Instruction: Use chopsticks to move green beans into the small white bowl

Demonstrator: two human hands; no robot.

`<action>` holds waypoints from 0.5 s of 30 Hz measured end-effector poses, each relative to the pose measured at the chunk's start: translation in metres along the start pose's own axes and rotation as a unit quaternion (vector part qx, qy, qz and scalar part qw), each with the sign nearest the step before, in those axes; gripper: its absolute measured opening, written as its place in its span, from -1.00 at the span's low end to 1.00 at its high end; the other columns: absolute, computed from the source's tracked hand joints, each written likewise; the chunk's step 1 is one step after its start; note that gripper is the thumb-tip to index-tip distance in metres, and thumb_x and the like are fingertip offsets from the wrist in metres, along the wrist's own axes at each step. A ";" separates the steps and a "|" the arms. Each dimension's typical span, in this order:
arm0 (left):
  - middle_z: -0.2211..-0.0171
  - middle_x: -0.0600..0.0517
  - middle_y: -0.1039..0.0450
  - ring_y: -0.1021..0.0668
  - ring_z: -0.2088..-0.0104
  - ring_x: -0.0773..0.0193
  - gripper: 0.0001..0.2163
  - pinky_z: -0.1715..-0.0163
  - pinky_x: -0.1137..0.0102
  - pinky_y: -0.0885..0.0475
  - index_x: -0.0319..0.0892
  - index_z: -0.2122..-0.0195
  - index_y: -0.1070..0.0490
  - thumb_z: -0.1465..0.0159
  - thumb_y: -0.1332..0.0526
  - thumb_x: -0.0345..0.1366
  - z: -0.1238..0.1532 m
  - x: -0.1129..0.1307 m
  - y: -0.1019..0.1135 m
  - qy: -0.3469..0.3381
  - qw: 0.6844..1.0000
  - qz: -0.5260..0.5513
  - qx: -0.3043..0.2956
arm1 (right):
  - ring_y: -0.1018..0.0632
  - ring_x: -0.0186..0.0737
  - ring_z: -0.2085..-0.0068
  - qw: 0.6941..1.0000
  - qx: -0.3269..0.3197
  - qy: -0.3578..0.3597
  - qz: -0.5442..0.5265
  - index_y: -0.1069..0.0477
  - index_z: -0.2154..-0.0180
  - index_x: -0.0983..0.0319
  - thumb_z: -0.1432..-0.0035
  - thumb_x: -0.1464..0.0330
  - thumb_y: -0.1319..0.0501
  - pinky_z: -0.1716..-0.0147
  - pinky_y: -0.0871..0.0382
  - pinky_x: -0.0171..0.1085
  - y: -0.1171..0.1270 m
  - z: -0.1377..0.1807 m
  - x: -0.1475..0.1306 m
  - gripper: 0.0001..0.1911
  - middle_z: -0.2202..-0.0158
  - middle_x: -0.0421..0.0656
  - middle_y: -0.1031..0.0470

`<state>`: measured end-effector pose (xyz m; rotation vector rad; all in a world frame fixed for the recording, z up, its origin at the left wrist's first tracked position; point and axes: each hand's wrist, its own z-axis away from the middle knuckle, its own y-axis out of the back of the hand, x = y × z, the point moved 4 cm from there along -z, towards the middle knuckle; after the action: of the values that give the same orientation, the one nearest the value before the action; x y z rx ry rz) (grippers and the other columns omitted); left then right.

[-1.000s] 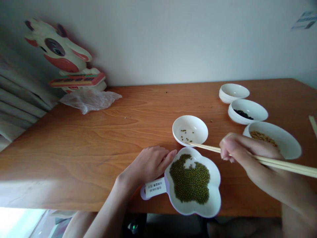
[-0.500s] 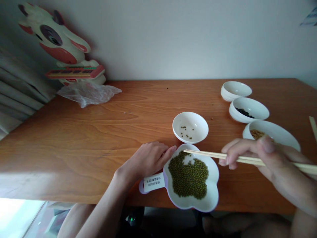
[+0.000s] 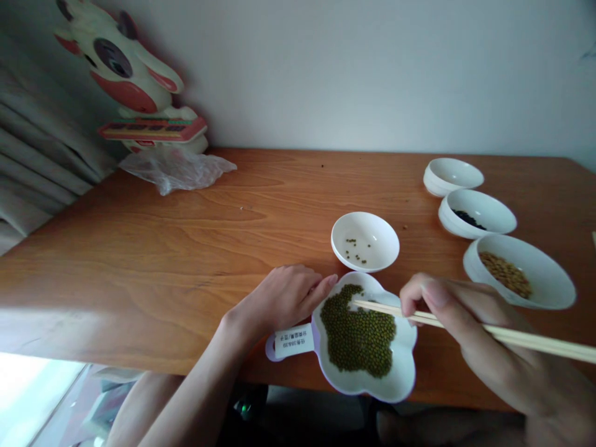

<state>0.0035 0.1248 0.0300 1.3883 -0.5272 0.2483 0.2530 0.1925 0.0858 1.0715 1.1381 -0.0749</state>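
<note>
Chopsticks (image 3: 465, 323) lie pinched in the right hand (image 3: 470, 335), thumb and fingers clamped round the pair, their tips down among the green beans (image 3: 357, 338) at the far edge of the heap. The beans fill the flower-shaped white dish (image 3: 405, 379), which sits at the near edge of the wooden table (image 3: 162, 248), part of its rim just over the lip. The left hand (image 3: 279, 298) rests palm down beside it, fingers loosely together, fingertips touching the dish's rim near its labelled handle (image 3: 291, 343); it grips nothing that I can see.

Just beyond stands a small round bowl (image 3: 384, 233) with a few green beans in it, almost touching the flower dish. By my reading this is the picking step: the tips are at the heap, and whether a bean is already caught between them is too small to tell. A lift would call for a steady pinch and a short carry over two rims that stand close together.

Off to the right, three more white bowls (image 3: 493, 208) line up, one empty, one with dark grains, one with brown ones; the nearest lies close by the right wrist. Leftward the tabletop is open wood as far as a crumpled plastic bag (image 3: 179, 171) and a cow-shaped toy (image 3: 125, 81) by the wall.
</note>
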 end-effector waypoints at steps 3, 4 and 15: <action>0.33 -0.04 -0.63 -0.62 0.30 0.18 -0.38 0.21 0.29 -0.38 -0.16 0.28 -0.55 -0.65 0.20 0.02 0.000 0.001 0.001 -0.001 1.000 -0.003 -0.002 | -0.67 -0.09 0.21 0.999 -0.038 0.017 0.006 -0.49 0.22 0.06 -0.57 0.07 0.03 0.33 -0.52 -0.20 -0.006 -0.004 -0.003 -0.58 0.27 -0.19 -0.65; 0.33 -0.04 -0.63 -0.62 0.30 0.18 -0.38 0.21 0.29 -0.38 -0.16 0.28 -0.55 -0.65 0.20 0.02 0.000 0.001 0.001 -0.003 1.000 -0.001 -0.004 | -0.67 -0.09 0.21 0.999 -0.046 0.024 0.007 -0.48 0.22 0.06 -0.58 0.09 0.03 0.33 -0.51 -0.19 -0.007 -0.005 -0.004 -0.58 0.28 -0.20 -0.65; 0.33 -0.04 -0.62 -0.61 0.31 0.17 -0.38 0.23 0.29 -0.37 -0.14 0.29 -0.53 -0.65 0.21 0.03 0.000 0.000 0.001 -0.001 1.000 -0.001 0.000 | -0.68 -0.07 0.12 0.998 -0.058 0.033 -0.016 -0.52 0.18 0.02 -0.59 0.12 0.06 0.10 -0.55 -0.14 -0.003 0.003 0.006 -0.58 0.19 -0.20 -0.67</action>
<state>0.0033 0.1246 0.0309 1.3892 -0.5280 0.2454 0.2563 0.1917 0.0791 0.9585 1.2052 0.0010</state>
